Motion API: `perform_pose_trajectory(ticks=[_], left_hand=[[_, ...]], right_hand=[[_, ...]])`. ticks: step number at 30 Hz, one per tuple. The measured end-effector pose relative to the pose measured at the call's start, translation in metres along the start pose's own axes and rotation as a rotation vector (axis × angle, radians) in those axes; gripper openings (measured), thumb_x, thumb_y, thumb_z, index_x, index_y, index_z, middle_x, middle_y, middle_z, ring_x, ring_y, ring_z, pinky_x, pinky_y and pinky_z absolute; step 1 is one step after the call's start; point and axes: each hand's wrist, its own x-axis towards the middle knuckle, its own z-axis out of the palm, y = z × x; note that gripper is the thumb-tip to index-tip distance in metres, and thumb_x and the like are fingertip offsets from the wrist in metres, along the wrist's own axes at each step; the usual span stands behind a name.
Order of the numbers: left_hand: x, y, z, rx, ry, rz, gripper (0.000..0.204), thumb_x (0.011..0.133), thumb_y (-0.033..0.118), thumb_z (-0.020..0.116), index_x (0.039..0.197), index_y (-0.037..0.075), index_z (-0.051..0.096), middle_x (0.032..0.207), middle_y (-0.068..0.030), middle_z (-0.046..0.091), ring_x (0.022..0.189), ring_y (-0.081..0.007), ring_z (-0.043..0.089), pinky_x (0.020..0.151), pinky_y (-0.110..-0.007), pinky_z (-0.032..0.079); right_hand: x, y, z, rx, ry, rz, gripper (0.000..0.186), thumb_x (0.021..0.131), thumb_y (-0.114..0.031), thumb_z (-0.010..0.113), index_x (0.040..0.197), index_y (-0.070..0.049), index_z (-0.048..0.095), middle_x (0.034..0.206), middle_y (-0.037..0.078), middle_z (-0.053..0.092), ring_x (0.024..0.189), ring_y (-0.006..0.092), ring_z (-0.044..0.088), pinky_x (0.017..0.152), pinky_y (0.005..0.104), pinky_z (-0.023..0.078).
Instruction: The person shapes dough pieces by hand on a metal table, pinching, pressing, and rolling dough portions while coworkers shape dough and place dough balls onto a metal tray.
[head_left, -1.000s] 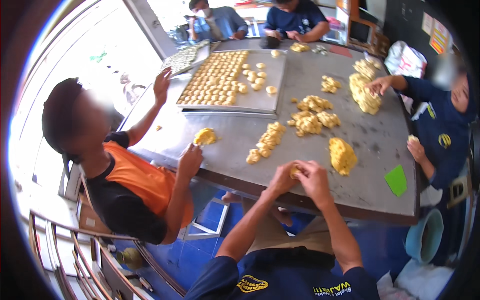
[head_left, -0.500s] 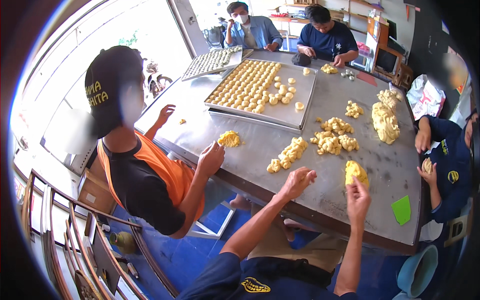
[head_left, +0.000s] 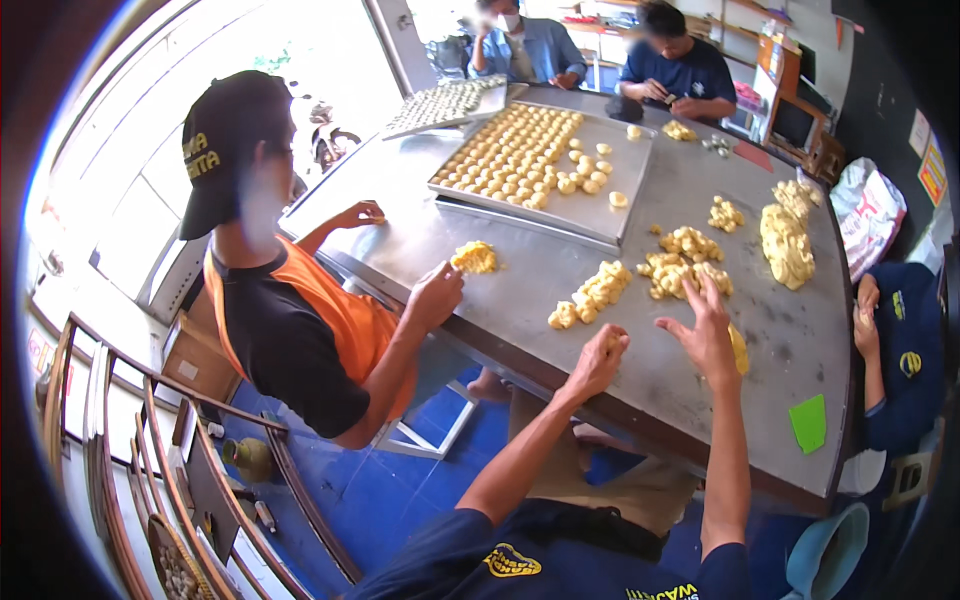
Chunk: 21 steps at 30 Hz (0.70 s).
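Observation:
My left hand (head_left: 597, 362) is closed at the table's near edge. What its curled fingers hold, if anything, cannot be made out. My right hand (head_left: 708, 335) is open, thumb and fingers spread, reaching toward small dough pieces (head_left: 690, 243) heaped beyond it. It partly covers a yellow mound of filling (head_left: 739, 350). A row of dough pieces (head_left: 603, 290) lies just past my left hand. A large lump of dough (head_left: 786, 245) rests farther right.
A metal tray (head_left: 628, 170) bears rows of round dough balls. A second tray (head_left: 490, 100) stands behind it. A green scraper (head_left: 807, 424) lies at the near right. Left of me, a person in an orange vest (head_left: 335, 330) works beside yellow filling (head_left: 474, 257). Other people sit around the metal table (head_left: 540, 245).
My right hand has left the yellow filling, moving away from me toward the dough pieces, and its fingers have spread. My left hand stays closed. The view has shifted slightly.

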Motion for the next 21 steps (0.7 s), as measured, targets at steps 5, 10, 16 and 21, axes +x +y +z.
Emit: perform_pose_trajectory(ticks=[5,10,16,21], left_hand=[[-0.005,-0.020,-0.011,-0.013,-0.057,-0.061,0.035,0.111,0.037,0.045,0.111,0.006,0.060,0.087,-0.0049,0.065,0.074,-0.0147,0.059,0.069,-0.031,0.050],[-0.009,-0.015,-0.010,-0.204,-0.077,0.073,0.038,0.112,0.036,0.044,0.133,0.009,0.060,0.107,-0.0098,0.067,0.093,-0.0172,0.062,0.080,-0.033,0.052],[-0.006,-0.003,-0.017,0.079,-0.237,0.003,0.029,0.110,0.027,0.047,0.127,0.004,0.054,0.111,-0.0145,0.059,0.102,-0.0222,0.059,0.089,-0.040,0.051],[-0.007,0.000,-0.003,0.377,-0.254,0.350,0.021,0.105,0.022,0.054,0.116,0.005,0.059,0.107,-0.0115,0.057,0.104,-0.0286,0.056,0.095,-0.042,0.047]], right_hand=[[-0.034,0.014,-0.004,0.202,0.035,0.136,0.052,0.090,-0.022,0.079,0.133,0.002,0.064,0.137,0.021,0.055,0.124,0.0375,0.058,0.105,0.0439,0.046],[-0.113,0.072,-0.013,0.427,0.091,0.370,0.043,0.097,-0.018,0.073,0.134,0.001,0.064,0.142,0.020,0.052,0.124,0.0335,0.058,0.101,0.0443,0.054],[-0.190,0.099,0.038,0.095,0.310,0.465,0.050,0.100,-0.020,0.067,0.140,0.007,0.054,0.146,0.024,0.047,0.128,0.0395,0.055,0.106,0.0465,0.051],[-0.183,0.092,0.032,0.055,0.272,0.466,0.047,0.099,-0.019,0.066,0.137,0.006,0.056,0.139,0.026,0.053,0.127,0.0422,0.054,0.108,0.0483,0.045]])
